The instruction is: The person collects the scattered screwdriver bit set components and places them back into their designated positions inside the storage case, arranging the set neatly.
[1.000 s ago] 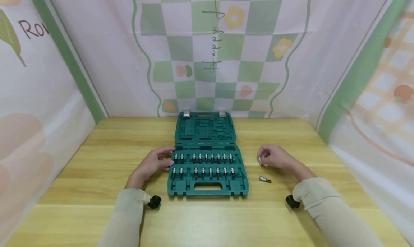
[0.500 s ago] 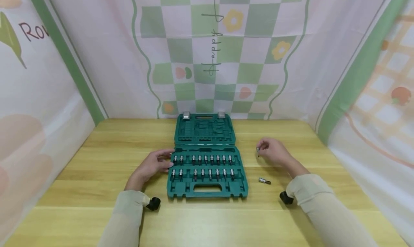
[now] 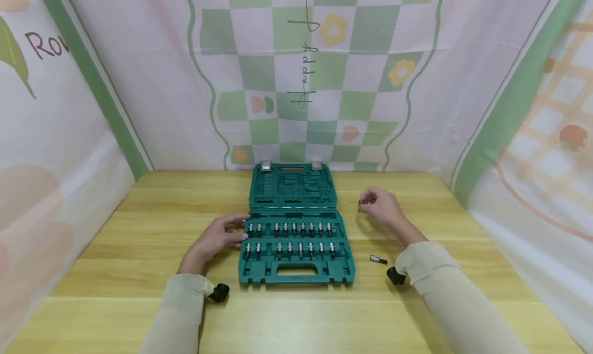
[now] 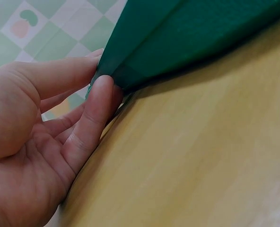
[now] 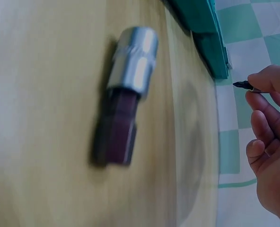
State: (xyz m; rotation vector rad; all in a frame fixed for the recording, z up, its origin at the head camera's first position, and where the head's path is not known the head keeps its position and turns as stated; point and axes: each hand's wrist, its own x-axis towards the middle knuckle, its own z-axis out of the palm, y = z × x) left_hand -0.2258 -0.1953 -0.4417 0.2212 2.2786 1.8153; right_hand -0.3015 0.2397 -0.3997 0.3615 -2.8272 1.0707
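An open green tool case (image 3: pixel 296 272) lies on the table, with two rows of bit sockets in its near half. My left hand (image 3: pixel 219 241) holds the case's left edge; in the left wrist view its fingertips (image 4: pixel 102 87) sit at either side of the case's corner. To the right of the case, my right hand (image 3: pixel 382 207) pinches a small bit socket (image 3: pixel 360 205) between thumb and fingertips. Its dark pointed tip (image 5: pixel 242 85) sticks out in the right wrist view. Another bit socket (image 3: pixel 378 260), silver with a dark hex end, lies on the table near the right wrist.
The case lid (image 3: pixel 293 185) is folded back toward the patterned cloth (image 3: pixel 296 86), its moulded slots facing up. Two silver latches (image 3: pixel 266 165) stand at its far edge. Black wrist cameras (image 3: pixel 220 293) hang at both cuffs. The wooden table (image 3: pixel 296 323) extends around the case.
My right hand has lifted the bit socket and moved up and left, toward the case. The left hand has stayed at the case's edge.
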